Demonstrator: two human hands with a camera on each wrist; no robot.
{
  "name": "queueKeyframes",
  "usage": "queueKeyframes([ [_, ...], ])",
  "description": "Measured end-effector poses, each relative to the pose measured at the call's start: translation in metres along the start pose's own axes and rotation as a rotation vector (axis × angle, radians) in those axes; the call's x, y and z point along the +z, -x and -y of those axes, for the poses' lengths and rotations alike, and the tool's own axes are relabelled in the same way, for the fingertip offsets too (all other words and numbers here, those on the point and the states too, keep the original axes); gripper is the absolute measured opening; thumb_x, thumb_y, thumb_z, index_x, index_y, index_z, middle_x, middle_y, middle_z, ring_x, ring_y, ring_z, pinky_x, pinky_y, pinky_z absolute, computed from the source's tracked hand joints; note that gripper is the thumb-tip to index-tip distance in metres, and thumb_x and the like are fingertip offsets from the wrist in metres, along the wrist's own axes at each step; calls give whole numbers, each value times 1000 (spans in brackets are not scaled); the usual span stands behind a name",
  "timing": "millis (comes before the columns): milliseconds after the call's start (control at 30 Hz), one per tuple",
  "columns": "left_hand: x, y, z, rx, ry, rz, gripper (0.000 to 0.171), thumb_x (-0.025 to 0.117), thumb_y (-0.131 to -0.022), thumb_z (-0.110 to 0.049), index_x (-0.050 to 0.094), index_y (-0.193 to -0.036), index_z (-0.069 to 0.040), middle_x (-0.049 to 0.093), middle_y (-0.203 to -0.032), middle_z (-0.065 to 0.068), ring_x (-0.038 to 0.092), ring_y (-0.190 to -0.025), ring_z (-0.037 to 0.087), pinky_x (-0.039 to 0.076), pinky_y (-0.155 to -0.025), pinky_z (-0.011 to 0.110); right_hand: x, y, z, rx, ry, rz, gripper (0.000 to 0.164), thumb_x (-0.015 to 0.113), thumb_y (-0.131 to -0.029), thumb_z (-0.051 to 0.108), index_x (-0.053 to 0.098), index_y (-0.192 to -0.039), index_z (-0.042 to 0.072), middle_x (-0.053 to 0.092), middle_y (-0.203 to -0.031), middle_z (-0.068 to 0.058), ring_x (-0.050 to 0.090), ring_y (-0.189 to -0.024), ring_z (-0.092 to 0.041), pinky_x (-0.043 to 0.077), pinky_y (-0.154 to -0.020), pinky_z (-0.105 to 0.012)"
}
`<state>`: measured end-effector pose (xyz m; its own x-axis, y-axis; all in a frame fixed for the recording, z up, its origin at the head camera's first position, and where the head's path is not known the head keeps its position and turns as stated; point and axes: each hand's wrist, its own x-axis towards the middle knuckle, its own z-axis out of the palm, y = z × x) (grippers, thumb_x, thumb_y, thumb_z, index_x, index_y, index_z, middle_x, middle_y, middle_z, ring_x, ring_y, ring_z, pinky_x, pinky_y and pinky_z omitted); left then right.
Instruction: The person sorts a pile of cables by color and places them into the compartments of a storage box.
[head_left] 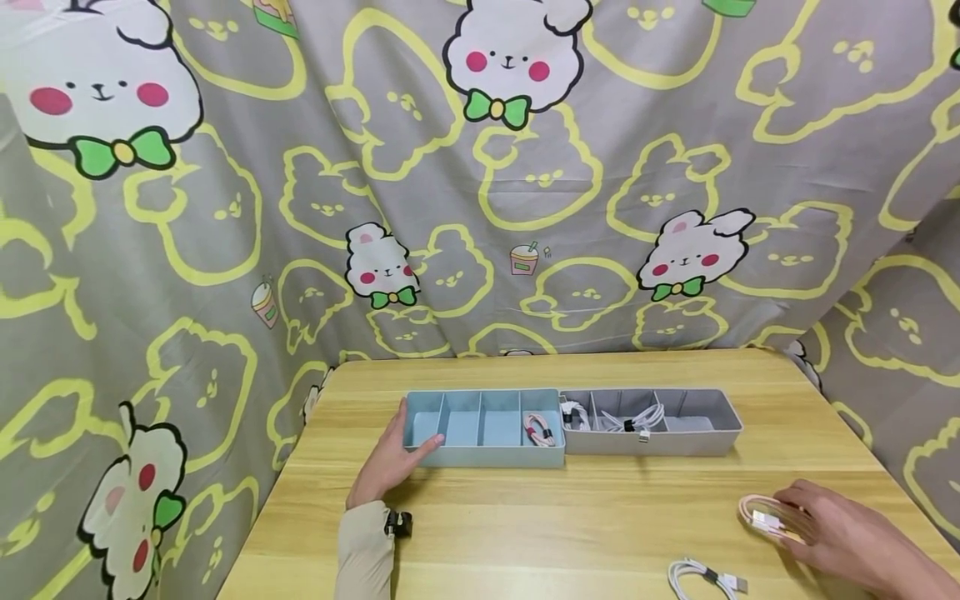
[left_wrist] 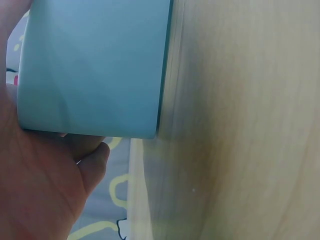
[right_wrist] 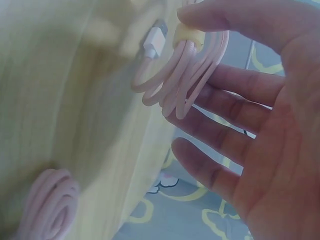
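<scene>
My left hand [head_left: 390, 458] holds the left end of a light blue divided box [head_left: 487, 456], thumb over its front rim. In the left wrist view the palm lies against the end wall of the box [left_wrist: 95, 70]. At the right, my right hand [head_left: 840, 529] pinches a coiled pink USB cable [head_left: 757, 504]. The right wrist view shows a yellow tie [right_wrist: 189, 39] around this cable, under the thumb, and its white plug [right_wrist: 155, 41]. Another coiled pink cable [right_wrist: 50, 205] lies on the table there, lower left.
A grey divided box [head_left: 652, 444] with white cables [head_left: 633, 421] in it adjoins the blue box. A pink cable [head_left: 538, 431] lies in the blue box's rightmost compartment. A coiled white USB cable [head_left: 701, 571] is near the front of the wooden table [head_left: 540, 533]. Patterned curtains [head_left: 525, 275] surround it.
</scene>
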<state>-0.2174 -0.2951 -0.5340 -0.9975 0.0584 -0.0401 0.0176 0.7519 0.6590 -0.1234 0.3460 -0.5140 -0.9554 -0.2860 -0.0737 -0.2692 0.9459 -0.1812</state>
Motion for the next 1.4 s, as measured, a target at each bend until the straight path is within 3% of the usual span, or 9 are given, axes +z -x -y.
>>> queueKeyframes([
  [367, -1, 1, -2, 2, 7, -2, 118, 61, -88, -78, -8, -167, -24, 9, -175, 16, 20, -159, 43, 25, -124, 68, -9, 0, 5, -42, 0, -87, 48, 91, -74, 37, 72, -108, 8, 63, -95, 9, 45, -74, 10, 46, -61, -25],
  [933, -1, 0, -1, 6, 8, -4, 119, 61, -87, -78, -8, -167, -22, 10, -175, 16, 20, -159, 42, 25, -125, 67, -22, -3, 19, -27, -10, -148, 44, 92, -73, 33, 72, -106, 13, 58, -86, 14, 43, -70, 8, 42, -58, -24],
  [1400, -1, 0, 0, 0, -4, 1, 119, 60, -88, -79, -8, -167, -23, 11, -175, 16, 21, -159, 43, 26, -124, 68, -28, -7, 25, -135, 14, -280, 45, 95, -65, 28, 72, -101, 16, 56, -85, 20, 43, -71, 12, 43, -56, -24],
])
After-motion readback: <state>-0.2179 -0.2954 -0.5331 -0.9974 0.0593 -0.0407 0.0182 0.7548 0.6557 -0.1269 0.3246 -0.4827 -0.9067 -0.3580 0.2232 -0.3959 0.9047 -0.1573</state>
